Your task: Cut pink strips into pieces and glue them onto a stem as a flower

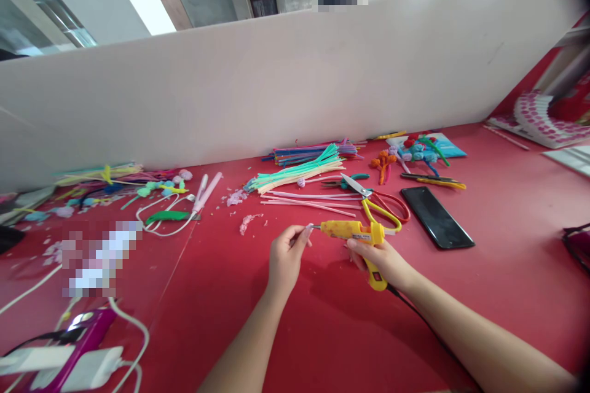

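My right hand [372, 253] grips a yellow glue gun [345, 230] by its handle, nozzle pointing left. A black cord [417, 313] runs from the handle base toward the lower right. At the nozzle tip, my left hand [290, 252] is pinched closed on a small pale piece, too small to make out. Just beyond the glue gun lie scissors [373, 198] with red and yellow handles, blades apart. Behind them are teal-handled pliers [350, 181], pale pink pipe cleaners [313, 199] and a bundle of mint and cream pipe cleaners [299, 171].
A black phone [437, 218] lies right of the scissors. Colourful pipe-cleaner shapes [417, 150] sit at the back right. A pink pen-like heated tool [207, 193] and a green-handled tool [168, 216] lie left. A purple power strip [90, 341] with cables is lower left. A white partition [258, 86] borders the red table.
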### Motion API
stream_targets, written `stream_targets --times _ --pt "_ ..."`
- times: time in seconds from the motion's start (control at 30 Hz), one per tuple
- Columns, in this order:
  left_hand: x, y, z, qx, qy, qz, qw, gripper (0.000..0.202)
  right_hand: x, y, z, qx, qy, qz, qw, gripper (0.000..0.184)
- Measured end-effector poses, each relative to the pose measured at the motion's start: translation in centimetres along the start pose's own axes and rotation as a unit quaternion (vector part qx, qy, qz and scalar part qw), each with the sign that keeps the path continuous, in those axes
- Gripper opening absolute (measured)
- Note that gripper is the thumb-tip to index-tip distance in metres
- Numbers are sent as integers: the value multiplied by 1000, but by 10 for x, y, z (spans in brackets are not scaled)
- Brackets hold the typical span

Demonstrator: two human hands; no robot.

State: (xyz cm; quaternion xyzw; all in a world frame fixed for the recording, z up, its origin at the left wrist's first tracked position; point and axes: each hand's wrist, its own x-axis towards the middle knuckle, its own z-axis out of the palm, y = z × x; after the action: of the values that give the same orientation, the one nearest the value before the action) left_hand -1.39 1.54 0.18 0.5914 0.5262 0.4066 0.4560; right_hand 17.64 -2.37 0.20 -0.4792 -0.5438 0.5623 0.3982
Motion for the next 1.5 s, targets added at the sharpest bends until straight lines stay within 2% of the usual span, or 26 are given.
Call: stream_targets --times 0.47,0.67,0.77,0.87,0.93,1.03,1.17,1.23,1.3,1.33,1.4,1.43,1.5 --pt "1 -1 0 12 3 1 1000 30 0 1 0 -13 3 2 1000 41" --pt "-6 10 4 64 16 78 995 25 2 7 4 -45 60 5 997 29" --pt "-5 11 3 40 13 67 997 25 3 6 4 -103 87 -9 991 27" --pt "1 6 -1 -30 43 3 999 28 1 3 9 -214 100 -59 970 19" --pt "4 3 -3 -84 51 -17 995 27 -2 4 17 -287 63 -108 950 13" --pt "5 2 -2 -138 26 -15 990 26 -6 11 34 -370 -20 -125 921 21" --pt "1 4 4 -155 -29 -33 987 27 -5 19 43 -454 -31 -138 880 31" --pt "-1 4 6 -144 -54 -40 987 26 -1 15 32 -459 -31 -165 872 32" --pt "-2 3 8 -127 -69 -41 989 25 5 7 12 -454 -25 -176 873 23" --pt "-2 2 8 -119 -72 -40 989 25 8 2 1 -462 8 -163 872 17" --pt "-2 0 9 -113 -71 -38 990 26 15 -5 -18 -515 61 -130 845 16" --pt "-2 0 9 -111 -72 -38 990 26 19 -6 -24 -555 69 -115 821 16" --pt "-3 -1 9 -104 -78 -38 991 26 27 -5 -28 -574 54 -110 810 14"
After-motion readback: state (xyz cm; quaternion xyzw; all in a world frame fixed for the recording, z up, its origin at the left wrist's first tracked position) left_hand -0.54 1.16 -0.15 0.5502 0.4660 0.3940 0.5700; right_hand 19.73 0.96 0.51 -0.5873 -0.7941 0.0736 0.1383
